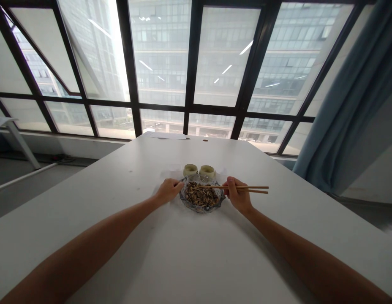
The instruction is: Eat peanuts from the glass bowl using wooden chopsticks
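Observation:
A clear glass bowl point(202, 208) with a wavy rim stands on the white table, filled with brown striped seeds point(200, 196). My left hand point(168, 190) grips the bowl's left rim between thumb and fingers. At the bowl's right side, my right hand point(238, 194) is closed around a pair of wooden chopsticks point(257, 187). Their tips reach left over the seeds; whether anything is between them is too small to tell. Two small pale green cups point(190, 169) point(207, 171) stand side by side just behind the bowl.
The long white table point(135, 236) runs toward large dark-framed windows. Papers point(167, 135) lie at its far edge, near two small holes. A blue curtain point(344, 109) hangs at the right. Part of another white table point(21, 143) shows at the far left.

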Motion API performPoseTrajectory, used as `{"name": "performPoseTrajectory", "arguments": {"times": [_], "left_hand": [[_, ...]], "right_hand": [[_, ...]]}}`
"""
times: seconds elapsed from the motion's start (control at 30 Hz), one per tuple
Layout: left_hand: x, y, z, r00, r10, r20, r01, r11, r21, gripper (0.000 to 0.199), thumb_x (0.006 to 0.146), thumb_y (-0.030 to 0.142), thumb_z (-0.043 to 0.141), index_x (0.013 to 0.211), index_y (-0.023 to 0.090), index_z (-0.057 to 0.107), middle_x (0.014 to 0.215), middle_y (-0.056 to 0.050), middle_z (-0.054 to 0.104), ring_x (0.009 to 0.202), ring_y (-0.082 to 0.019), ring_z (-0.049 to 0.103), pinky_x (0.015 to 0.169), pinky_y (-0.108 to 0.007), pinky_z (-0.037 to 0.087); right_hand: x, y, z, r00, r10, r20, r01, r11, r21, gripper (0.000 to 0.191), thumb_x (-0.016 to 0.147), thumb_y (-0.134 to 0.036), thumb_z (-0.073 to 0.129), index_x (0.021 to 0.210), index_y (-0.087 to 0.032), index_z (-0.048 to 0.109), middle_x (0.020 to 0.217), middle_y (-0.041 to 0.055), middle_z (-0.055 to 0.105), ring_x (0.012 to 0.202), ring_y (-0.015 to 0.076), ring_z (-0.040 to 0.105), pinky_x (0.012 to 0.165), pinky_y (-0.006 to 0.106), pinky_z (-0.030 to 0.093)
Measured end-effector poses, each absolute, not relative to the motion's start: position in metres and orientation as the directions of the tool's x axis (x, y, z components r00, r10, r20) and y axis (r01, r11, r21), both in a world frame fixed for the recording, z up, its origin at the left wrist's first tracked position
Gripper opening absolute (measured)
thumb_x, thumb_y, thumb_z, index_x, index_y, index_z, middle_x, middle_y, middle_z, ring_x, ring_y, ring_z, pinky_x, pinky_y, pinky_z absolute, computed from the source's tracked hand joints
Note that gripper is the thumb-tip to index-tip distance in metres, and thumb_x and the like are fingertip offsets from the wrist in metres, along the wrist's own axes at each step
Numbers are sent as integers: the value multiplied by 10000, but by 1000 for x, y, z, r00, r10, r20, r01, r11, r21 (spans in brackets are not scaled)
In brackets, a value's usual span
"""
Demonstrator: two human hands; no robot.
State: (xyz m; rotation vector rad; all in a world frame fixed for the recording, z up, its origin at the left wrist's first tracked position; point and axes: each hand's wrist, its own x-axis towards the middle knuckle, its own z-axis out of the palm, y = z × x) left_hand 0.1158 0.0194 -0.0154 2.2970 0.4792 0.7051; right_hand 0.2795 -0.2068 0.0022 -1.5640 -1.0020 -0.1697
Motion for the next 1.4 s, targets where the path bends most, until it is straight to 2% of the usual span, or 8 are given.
{"name": "performPoseTrajectory", "arguments": {"times": [0.23, 0.53, 0.77, 1.13, 1.4], "left_hand": [[116, 19, -16, 790, 504, 351, 155, -717, 680, 419, 780, 490, 395, 505, 209, 250, 522, 42, 206, 526, -94, 260, 528, -266, 157], [116, 20, -15, 794, 490, 360, 140, -724, 675, 420, 774, 499, 393, 506, 208, 251, 522, 40, 199, 526, -94, 258, 533, -269, 159], [116, 18, -14, 780, 510, 364, 136, -705, 696, 427, 754, 512, 409, 493, 209, 258, 514, 38, 199, 528, -97, 265, 525, -267, 154], [115, 18, -14, 786, 504, 358, 133, -704, 698, 436, 766, 512, 417, 495, 208, 261, 512, 39, 201, 524, -94, 257, 520, -263, 160], [114, 17, -12, 789, 509, 345, 134, -689, 712, 430, 751, 521, 420, 497, 214, 258, 522, 38, 195, 532, -99, 266, 523, -264, 151]], "right_hand": [[284, -206, 10, 594, 534, 602, 671, 83, -737, 554, 899, -641, 498, 607, -184, 610, 461, 2, 550, 378, 103, 457, 365, 221, 337], [288, -200, 10, 771, 410, 487, 448, 193, -873, 587, 820, -720, 538, 635, -167, 601, 436, -6, 542, 322, 90, 443, 311, 209, 337], [296, -198, 4, 845, 370, 385, 317, 233, -919, 604, 761, -755, 576, 630, -165, 601, 439, -2, 546, 325, 94, 456, 294, 204, 348], [293, -199, 3, 851, 352, 391, 327, 229, -917, 596, 770, -747, 573, 656, -163, 607, 455, -3, 553, 339, 98, 471, 311, 211, 371], [282, -201, 4, 719, 393, 573, 533, 218, -818, 540, 867, -670, 526, 689, -168, 615, 476, -6, 555, 363, 99, 486, 342, 214, 367]]}}
